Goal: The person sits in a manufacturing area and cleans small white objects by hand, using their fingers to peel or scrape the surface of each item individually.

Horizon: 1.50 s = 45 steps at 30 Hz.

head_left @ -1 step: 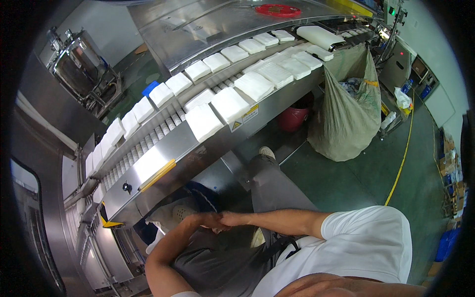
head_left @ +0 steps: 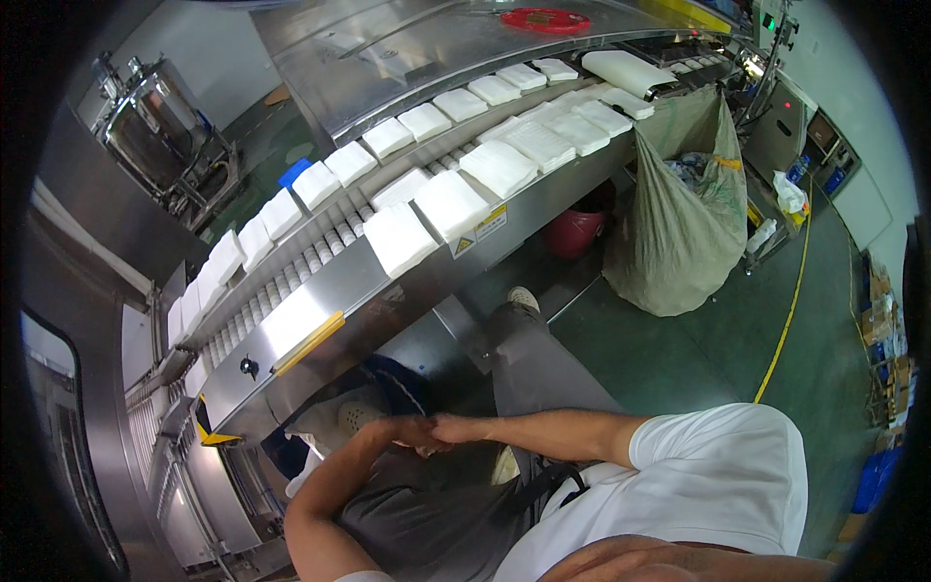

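Observation:
My left hand (head_left: 411,433) and my right hand (head_left: 454,430) are clasped together over my lap, between my knees. Both look closed, their fingers folded against each other. Whether anything small lies inside them is hidden. Beyond them runs a steel roller conveyor (head_left: 320,254), well out of their touch. Flat white folded stacks, like napkins or wipes, line its far ledge. On the near ledge rest more white stacks (head_left: 400,241), some overlapping. One white stack (head_left: 401,187) sits on the rollers between the two rows.
A large cloth sack (head_left: 679,223) hangs at the conveyor's right end, with a red bucket (head_left: 574,231) under the belt. A steel tank (head_left: 155,121) stands far left. On the steel surface behind lies a red tray (head_left: 545,20). Cartons (head_left: 879,320) are piled along the right wall.
The white stack on the rollers has shifted slightly to the right and away from me. My hands and the stacks on the ledges stay where they were.

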Available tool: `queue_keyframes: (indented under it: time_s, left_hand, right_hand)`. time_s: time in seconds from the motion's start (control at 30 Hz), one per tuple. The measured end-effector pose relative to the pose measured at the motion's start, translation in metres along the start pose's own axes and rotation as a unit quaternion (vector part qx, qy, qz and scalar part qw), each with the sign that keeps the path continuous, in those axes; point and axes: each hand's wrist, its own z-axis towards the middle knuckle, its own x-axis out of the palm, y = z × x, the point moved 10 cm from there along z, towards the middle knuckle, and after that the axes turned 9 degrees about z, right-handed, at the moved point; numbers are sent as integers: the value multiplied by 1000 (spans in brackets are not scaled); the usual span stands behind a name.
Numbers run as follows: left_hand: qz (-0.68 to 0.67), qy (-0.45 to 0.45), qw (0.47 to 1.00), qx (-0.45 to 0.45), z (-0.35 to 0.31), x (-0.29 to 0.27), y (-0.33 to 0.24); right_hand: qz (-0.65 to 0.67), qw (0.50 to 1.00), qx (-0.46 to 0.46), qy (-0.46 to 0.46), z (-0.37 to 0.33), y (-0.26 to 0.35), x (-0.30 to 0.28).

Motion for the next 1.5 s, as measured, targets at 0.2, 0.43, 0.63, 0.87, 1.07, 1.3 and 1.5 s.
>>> queue_keyframes:
  time_s: [0.2,0.43,0.63,0.87,1.07,1.3,1.5]
  left_hand:
    - [10,-13,999,29,-6,-3,-3]
    - [-21,-33,998,54,38,7,31]
    - [12,-49,997,60,11,-5,5]
    - [40,-64,996,45,9,-8,8]
    - [54,-91,993,52,5,-12,6]
    - [43,-74,996,41,-6,-14,-3]
    - [28,-59,997,41,3,-8,6]
  right_hand:
    - [57,998,10,24,-16,21,1]
    - [84,996,22,0,-4,3,1]
    - [100,994,46,-2,-8,4,-2]
    - [59,998,8,-6,-12,13,-3]
    - [47,999,-10,21,-8,12,0]
    - [85,996,20,27,-12,11,1]
    - [85,996,17,28,-15,18,1]
